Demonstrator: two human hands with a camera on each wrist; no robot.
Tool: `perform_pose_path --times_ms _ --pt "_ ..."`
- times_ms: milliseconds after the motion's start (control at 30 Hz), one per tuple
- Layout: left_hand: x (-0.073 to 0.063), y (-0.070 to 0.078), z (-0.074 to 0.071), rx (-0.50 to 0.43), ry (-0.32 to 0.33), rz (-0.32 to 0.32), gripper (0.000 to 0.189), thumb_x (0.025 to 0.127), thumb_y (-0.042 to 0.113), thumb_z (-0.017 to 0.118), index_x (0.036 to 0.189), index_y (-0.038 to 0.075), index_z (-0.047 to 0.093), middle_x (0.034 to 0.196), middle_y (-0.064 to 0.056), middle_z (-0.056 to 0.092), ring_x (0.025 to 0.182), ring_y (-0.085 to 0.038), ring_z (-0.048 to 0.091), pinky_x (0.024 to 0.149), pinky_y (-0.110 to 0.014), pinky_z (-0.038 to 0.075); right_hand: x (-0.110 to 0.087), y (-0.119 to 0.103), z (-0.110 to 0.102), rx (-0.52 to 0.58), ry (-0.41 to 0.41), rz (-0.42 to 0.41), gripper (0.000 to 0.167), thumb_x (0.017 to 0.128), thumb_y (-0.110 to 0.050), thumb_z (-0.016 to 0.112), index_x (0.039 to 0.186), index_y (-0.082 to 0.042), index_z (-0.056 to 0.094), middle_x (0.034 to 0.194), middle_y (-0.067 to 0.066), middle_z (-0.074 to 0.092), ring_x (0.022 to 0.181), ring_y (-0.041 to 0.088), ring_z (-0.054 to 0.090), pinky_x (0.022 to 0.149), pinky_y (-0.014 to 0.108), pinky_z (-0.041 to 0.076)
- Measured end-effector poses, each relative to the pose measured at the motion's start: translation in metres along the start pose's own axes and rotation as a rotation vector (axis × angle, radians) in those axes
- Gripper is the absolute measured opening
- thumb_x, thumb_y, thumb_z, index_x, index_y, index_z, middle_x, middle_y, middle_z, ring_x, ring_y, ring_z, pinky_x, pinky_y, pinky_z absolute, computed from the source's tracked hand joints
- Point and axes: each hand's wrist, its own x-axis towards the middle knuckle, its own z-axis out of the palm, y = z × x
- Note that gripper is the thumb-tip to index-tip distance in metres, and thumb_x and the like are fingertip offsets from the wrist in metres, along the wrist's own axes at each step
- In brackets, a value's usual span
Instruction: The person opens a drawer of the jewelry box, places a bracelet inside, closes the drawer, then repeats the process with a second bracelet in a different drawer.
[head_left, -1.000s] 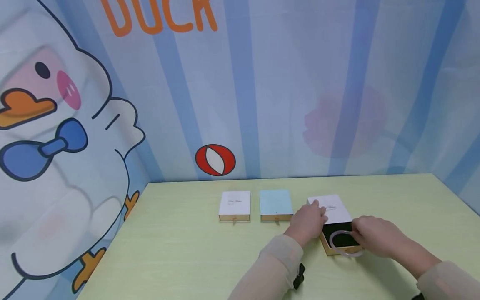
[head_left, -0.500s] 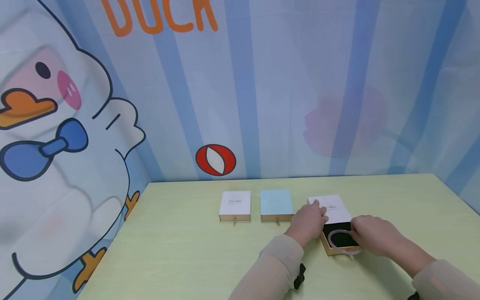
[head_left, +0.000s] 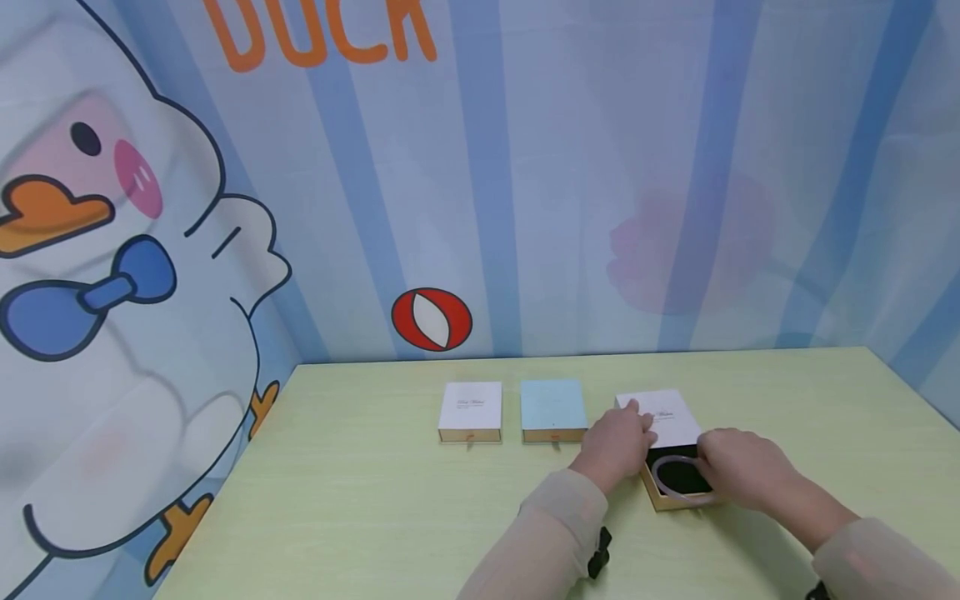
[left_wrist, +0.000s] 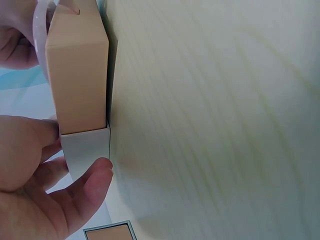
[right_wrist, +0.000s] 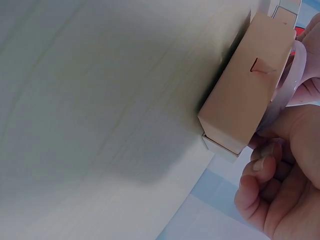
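At the right of the table stands a white-sleeved drawer box (head_left: 678, 429), its tan drawer (left_wrist: 80, 85) pulled partway out toward me and lined in black (head_left: 684, 478). My left hand (head_left: 615, 442) grips the white sleeve, thumb along its side and fingers over the top. A pale translucent bangle (right_wrist: 292, 75) is pinched between thumb and fingers of my right hand (head_left: 746, 467). The ring lies over the drawer's opening in the head view, its near side at the front wall. A small ribbon tab (right_wrist: 262, 67) sticks out of the drawer front.
Left of the box stand a light blue drawer box (head_left: 552, 404) and another white one (head_left: 470, 406), both closed. They rest on a pale yellow-green table (head_left: 360, 500). Behind it hangs a blue striped backdrop (head_left: 555, 167) with a cartoon duck.
My right hand has shifted slightly left with the bangle, which now sits further over the drawer. The left hand and the box stay where they were.
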Motion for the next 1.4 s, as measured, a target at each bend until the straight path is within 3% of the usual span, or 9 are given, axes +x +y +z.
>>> perform_pose_path --times_ms 267,667,867,1233,1400 --pt "0.0002 0.0001 -0.0001 -0.022 -0.004 -0.008 0.038 0.1 0.038 0.043 0.138 0.036 0.047 0.143 0.013 0.043 0.1 -0.006 0.059 0.066 -0.016 0.046 0.0015 -0.0003 0.0001 0.006 -0.003 0.017 0.016 0.086 -0.011 0.058 0.07 -0.008 0.058 0.064 0.001 0.054 0.054 0.015 0.044 0.047 0.03 0.037" --pt "0.0005 0.0001 0.0004 -0.058 -0.015 -0.026 0.039 0.099 0.039 0.044 0.138 0.037 0.047 0.147 0.014 0.039 0.108 -0.007 0.059 0.065 -0.017 0.044 0.0039 -0.0041 -0.002 0.011 -0.048 0.087 0.015 0.087 -0.01 0.056 0.074 -0.004 0.06 0.065 0.004 0.056 0.054 0.016 0.046 0.047 0.03 0.038" --pt "0.0009 -0.0005 0.0007 -0.059 -0.002 -0.024 0.038 0.099 0.039 0.045 0.137 0.036 0.049 0.144 0.014 0.042 0.105 -0.006 0.059 0.072 -0.017 0.047 0.0038 -0.0055 -0.0015 0.008 -0.02 0.109 0.015 0.086 -0.009 0.055 0.073 -0.003 0.059 0.063 0.004 0.055 0.053 0.017 0.045 0.046 0.03 0.037" --pt "0.0008 -0.0002 0.0006 -0.035 0.005 -0.002 0.036 0.1 0.038 0.044 0.135 0.036 0.051 0.143 0.012 0.044 0.095 -0.006 0.058 0.067 -0.016 0.045 0.0044 -0.0053 0.0028 0.019 -0.008 0.17 0.016 0.086 -0.012 0.057 0.077 0.0 0.06 0.064 0.006 0.055 0.053 0.018 0.047 0.045 0.031 0.038" --pt "0.0002 -0.0007 0.0003 -0.058 0.004 -0.012 0.037 0.099 0.038 0.045 0.136 0.035 0.05 0.145 0.012 0.043 0.099 -0.005 0.058 0.069 -0.016 0.047 0.0049 -0.0053 0.0044 0.031 -0.011 0.178 0.018 0.088 -0.014 0.058 0.076 -0.001 0.061 0.064 0.006 0.056 0.053 0.018 0.047 0.046 0.031 0.038"
